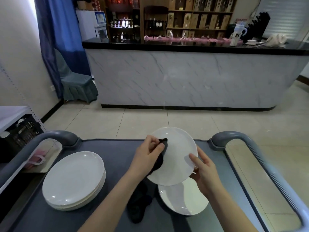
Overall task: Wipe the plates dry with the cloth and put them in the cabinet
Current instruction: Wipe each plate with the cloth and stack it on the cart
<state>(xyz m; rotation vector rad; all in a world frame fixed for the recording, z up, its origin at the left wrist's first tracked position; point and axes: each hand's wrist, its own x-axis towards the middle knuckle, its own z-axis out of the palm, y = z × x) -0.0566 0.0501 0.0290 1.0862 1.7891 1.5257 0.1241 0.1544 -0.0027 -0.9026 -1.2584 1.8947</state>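
Now pinching the tilted plate (pixel 177 148) at its right rim with right hand (pixel 204 169); gripping cloth (pixel 160 159) against the opposite left edge with left hand (pixel 147 153), probably wiping rightward next.

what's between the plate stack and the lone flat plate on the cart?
Head view: the dark cloth has its loose end lying on the cart there, with the left forearm crossing above.
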